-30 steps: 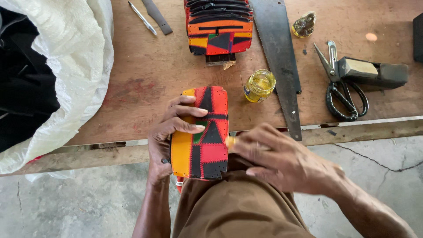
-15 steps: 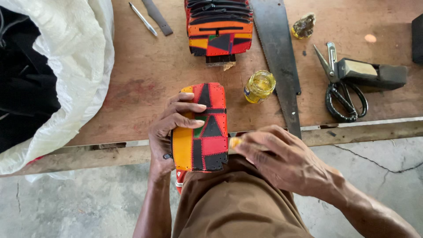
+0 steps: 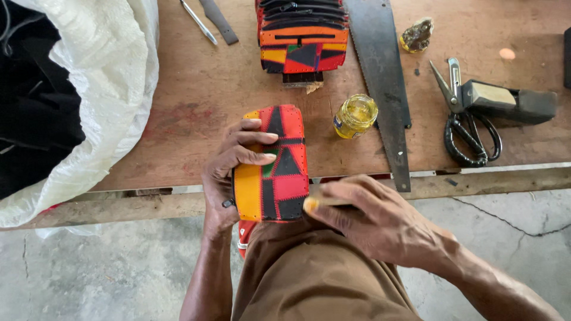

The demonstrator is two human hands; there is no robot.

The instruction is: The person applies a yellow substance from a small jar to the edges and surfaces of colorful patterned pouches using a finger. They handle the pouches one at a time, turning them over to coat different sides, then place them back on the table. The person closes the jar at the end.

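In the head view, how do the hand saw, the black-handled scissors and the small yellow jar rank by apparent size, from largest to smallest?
1. Hand saw: largest, though its top runs out of frame.
2. Black-handled scissors: clearly shorter than the saw.
3. Small yellow jar: smallest.
All three lie on the workbench at a similar distance, so nearness hardly affects the order.

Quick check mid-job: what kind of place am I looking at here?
Probably a small craft workshop for patchwork leather goods. A worn wooden workbench carries a steel handsaw, black-handled scissors and a small jar of yellow glue-like liquid, while the left hand holds a red, orange and black patchwork pouch.
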